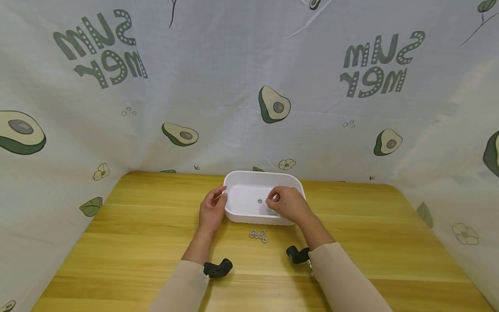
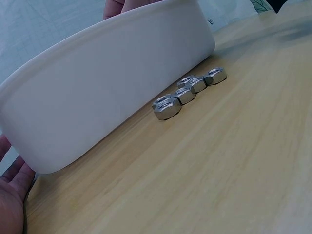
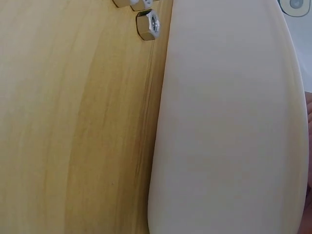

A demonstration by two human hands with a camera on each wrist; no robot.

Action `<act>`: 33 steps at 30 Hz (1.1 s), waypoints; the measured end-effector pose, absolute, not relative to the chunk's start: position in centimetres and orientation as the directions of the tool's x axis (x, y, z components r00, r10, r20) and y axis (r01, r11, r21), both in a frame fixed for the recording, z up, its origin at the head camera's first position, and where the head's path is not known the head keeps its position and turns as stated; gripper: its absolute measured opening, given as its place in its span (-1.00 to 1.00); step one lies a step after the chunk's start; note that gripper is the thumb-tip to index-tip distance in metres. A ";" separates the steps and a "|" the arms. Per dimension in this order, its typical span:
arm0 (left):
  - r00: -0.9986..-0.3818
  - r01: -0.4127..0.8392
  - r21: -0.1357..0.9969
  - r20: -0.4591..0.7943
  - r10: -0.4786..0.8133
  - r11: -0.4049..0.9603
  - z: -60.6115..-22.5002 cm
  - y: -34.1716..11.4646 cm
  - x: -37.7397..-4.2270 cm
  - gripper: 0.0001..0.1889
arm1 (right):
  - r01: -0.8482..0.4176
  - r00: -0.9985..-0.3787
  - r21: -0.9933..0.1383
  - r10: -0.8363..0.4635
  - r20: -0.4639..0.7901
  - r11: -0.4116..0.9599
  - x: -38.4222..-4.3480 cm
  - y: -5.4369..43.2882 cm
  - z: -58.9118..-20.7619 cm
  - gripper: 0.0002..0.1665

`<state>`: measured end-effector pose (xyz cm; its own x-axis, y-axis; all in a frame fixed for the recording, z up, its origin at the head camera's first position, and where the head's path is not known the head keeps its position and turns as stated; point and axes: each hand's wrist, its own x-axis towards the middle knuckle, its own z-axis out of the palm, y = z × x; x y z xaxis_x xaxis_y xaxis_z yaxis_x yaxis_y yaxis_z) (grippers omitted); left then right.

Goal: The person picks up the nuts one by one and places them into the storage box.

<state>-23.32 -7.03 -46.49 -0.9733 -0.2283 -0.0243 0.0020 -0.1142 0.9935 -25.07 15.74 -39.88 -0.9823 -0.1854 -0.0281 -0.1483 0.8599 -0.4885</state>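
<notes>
The right hand [image 1: 290, 204] pinches a metal nut [image 1: 272, 199] between thumb and fingertips inside the white tray [image 1: 255, 219], near another nut [image 1: 260, 201] on its floor; the left hand [image 1: 212, 211] touches the tray's left end, fingers relaxed. The tray's long axis runs left to right on the counter [image 1: 156, 242], with six loose nuts [image 1: 257, 236] lying flat, holes up, before it. Behind, the printed cloth [image 1: 218, 65] twice reads "SUMMER", mirrored.

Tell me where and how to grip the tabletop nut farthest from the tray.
Likely best: pinch that nut across opposite flat sides, from above, on the side away from the tray. It lies flat, hole up, bare table on that side, other nuts on the other.
</notes>
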 end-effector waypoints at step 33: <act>-0.971 0.014 0.994 -0.012 -0.240 -0.105 -46.7 -7.0 -23.5 -0.64 | -0.149 -0.984 -0.511 -0.177 -0.005 0.846 -23.6 15.2 -38.7 -0.81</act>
